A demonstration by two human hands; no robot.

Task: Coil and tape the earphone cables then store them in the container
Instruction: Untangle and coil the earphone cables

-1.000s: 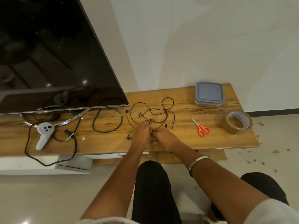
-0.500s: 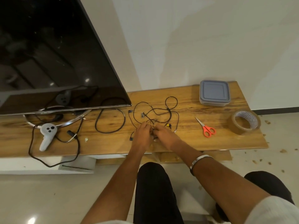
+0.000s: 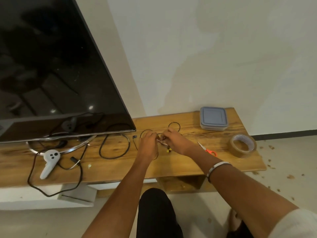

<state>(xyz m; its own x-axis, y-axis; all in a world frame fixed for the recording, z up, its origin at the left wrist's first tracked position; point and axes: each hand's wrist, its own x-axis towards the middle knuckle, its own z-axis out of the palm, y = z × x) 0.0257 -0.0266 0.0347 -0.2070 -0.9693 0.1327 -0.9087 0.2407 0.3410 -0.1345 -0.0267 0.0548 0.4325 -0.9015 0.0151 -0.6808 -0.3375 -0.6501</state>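
A tangle of thin black earphone cables lies on the wooden bench, with a yellow earbud tip showing below my hands. My left hand and my right hand meet over the tangle, fingers curled and pinching the cable between them. A grey lidded container sits at the back right. A roll of brown tape stands near the right end. Orange-handled scissors lie partly hidden behind my right forearm.
A large dark TV on a ring stand fills the left. A white controller and a thick black cable loop lie left of my hands. Another black cable hangs over the bench's front edge. Crumbs litter the floor at right.
Both hands have moved farther back over the tangle, toward the wall. The camera has tilted up, so the bench sits lower in view.
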